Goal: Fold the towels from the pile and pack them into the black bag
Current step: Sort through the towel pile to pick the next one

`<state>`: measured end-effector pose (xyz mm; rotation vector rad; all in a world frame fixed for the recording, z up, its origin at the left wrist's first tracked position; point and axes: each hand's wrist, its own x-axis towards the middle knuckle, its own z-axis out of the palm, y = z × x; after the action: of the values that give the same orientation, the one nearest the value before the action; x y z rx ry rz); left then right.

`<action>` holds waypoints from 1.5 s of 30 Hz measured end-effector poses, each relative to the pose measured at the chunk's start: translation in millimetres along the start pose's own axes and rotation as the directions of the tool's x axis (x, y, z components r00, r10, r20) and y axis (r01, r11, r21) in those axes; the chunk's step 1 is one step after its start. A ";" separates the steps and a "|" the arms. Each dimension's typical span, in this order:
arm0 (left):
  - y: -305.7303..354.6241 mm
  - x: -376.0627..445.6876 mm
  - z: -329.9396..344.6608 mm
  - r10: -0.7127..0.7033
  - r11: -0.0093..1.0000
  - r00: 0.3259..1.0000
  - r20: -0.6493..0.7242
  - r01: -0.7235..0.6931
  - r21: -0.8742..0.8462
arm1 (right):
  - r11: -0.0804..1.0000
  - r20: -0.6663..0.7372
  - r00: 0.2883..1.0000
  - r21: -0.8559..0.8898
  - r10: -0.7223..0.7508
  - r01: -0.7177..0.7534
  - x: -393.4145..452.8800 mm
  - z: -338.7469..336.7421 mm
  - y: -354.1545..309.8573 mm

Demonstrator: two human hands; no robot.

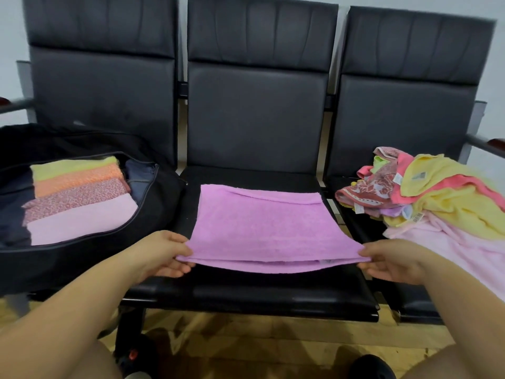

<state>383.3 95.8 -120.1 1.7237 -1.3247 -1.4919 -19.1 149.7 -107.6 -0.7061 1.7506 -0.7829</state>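
Folding step: left hand (166,254) and right hand (388,259) each pinch a near corner of the purple towel (262,228) on the middle seat (246,294). Next, likely: fold again, then pack into black bag (82,258), left.

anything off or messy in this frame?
Nothing stands out. Both hands, left hand and right hand, pinch the purple towel squarely; folded towels sit neatly in the black bag; pile is jumbled, as expected.

bag (90,247) left, pile (437,203) right, seat-front (246,294) seemingly clear
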 end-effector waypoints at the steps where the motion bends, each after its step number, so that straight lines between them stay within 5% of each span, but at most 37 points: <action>1: 0.6 -0.3 -3.8 0.033 0.998 0.999 -0.012 -0.033 -0.052 | 0.997 0.010 1.000 0.070 -0.030 0.029 -3.0 0.4 -4.8; 5: 20.1 -9.0 -20.4 0.203 0.941 0.978 -0.045 -0.208 -0.268 | 0.939 0.006 0.972 0.259 -0.235 0.225 -21.1 -2.8 -33.5; 8: 53.1 -26.4 -33.5 0.357 0.801 0.929 -0.103 -0.361 -0.478 | 0.860 0.030 0.921 0.373 -0.388 0.350 -53.0 -4.2 -66.1; 13: 122.4 -75.1 -64.7 0.660 0.435 0.719 -0.217 -0.602 -0.670 | 0.568 -0.058 0.732 0.589 -0.679 0.574 -117.9 -18.9 -126.6; 16: 157.9 -97.4 -75.7 0.731 0.333 0.631 -0.260 -0.661 -0.672 | 0.446 -0.136 0.658 0.632 -0.741 0.633 -143.8 -28.1 -152.3; 19: 168.5 -95.9 -75.1 0.740 0.353 0.621 -0.257 -0.685 -0.637 | 0.424 -0.163 0.645 0.631 -0.747 0.650 -143.9 -23.0 -159.8; 26: 103.0 -10.8 -43.5 0.460 0.563 0.857 -0.231 -0.483 -0.671 | 0.603 -0.168 0.828 0.611 -0.536 0.514 -42.5 12.7 -114.8; 30: 62.6 37.0 -24.7 0.305 0.659 0.937 -0.170 -0.336 -0.673 | 0.670 -0.181 0.885 0.594 -0.429 0.446 22.2 25.5 -81.1; 34: 60.8 64.9 -19.9 0.230 0.664 0.962 -0.149 -0.267 -0.698 | 0.733 -0.192 0.890 0.509 -0.414 0.451 58.0 29.9 -77.4; 40: 78.8 90.1 -19.0 0.266 0.622 0.953 -0.145 -0.285 -0.729 | 0.697 -0.202 0.874 0.536 -0.442 0.476 88.6 35.9 -93.5; 45: 77.9 105.9 -21.1 0.275 0.682 0.954 -0.120 -0.282 -0.675 | 0.674 -0.208 0.880 0.576 -0.427 0.462 98.7 37.5 -100.7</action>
<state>368.5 -34.3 -95.9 0.9885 -0.8030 -1.5187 -2.1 5.4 -93.9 -0.6605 1.2379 -1.6387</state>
